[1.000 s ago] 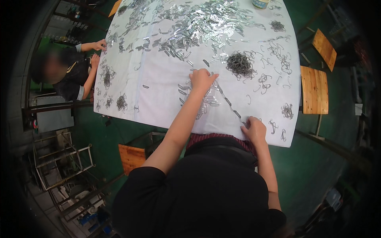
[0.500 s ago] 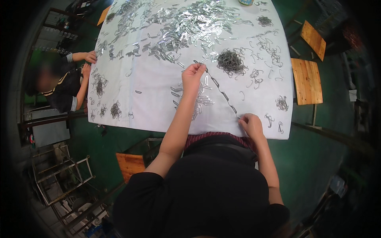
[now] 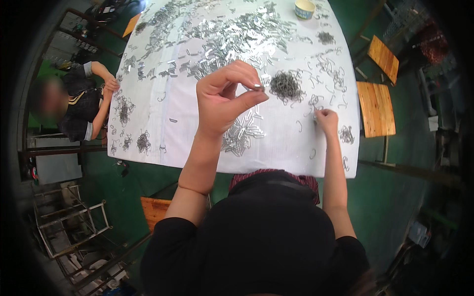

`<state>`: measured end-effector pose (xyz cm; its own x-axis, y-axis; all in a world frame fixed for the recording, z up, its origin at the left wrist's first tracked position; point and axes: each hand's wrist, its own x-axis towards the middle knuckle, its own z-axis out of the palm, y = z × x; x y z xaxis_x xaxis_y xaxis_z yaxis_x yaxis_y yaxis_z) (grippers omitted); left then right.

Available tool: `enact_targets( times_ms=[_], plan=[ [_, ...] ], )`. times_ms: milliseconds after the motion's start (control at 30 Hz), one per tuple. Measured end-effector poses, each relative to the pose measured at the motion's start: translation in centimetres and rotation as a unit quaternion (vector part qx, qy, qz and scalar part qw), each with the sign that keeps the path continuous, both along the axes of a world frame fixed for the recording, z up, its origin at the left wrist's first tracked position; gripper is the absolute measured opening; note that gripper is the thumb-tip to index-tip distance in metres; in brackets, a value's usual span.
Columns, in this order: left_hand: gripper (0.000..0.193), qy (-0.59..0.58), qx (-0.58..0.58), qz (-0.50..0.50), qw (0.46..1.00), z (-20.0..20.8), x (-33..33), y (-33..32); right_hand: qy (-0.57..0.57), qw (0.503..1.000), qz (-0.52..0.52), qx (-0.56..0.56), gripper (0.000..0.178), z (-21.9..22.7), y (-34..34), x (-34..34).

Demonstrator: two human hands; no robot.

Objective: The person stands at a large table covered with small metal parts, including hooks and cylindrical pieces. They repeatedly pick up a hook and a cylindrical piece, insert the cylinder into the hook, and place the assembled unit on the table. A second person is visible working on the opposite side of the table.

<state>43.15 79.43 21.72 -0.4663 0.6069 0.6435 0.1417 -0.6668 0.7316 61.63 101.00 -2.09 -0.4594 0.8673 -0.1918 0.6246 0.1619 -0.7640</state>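
My left hand (image 3: 229,96) is raised over the table, thumb and forefinger pinching a small shiny metal piece (image 3: 258,87). Most of that piece is hidden by the fingertips. My right hand (image 3: 327,121) is low over the right side of the table. Its fingers are pinched together beside a few bent wire hooks (image 3: 314,101); what they hold, if anything, is too small to make out. Between the hands lies a dense heap of dark wire hooks (image 3: 286,86). Under my left wrist is a small pile of flat silver links (image 3: 243,134).
A large spread of silver links (image 3: 237,37) covers the far middle of the white-covered table (image 3: 190,143). A round tub (image 3: 304,9) stands at the far right. Wooden stools (image 3: 376,109) flank the right edge. Another person (image 3: 79,103) sits at the left edge, hands together on it.
My left hand has risen closer to the camera. The chain stretched between my hands no longer shows. My right hand has moved up and right, to the loose hooks.
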Motion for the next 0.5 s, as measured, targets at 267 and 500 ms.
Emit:
enact_targets(
  times_ms=[267,500],
  plan=[
    [0.017,-0.029,-0.089,0.060,0.994,-0.5,-0.6,-1.2,-0.144,0.984,0.099,0.024,0.015,-1.5,-1.2,-4.7],
    [0.012,-0.073,-0.071,0.028,0.994,-1.8,1.8,-1.0,0.139,0.966,0.148,-0.158,0.016,8.1,-1.0,-4.1]
  ],
)
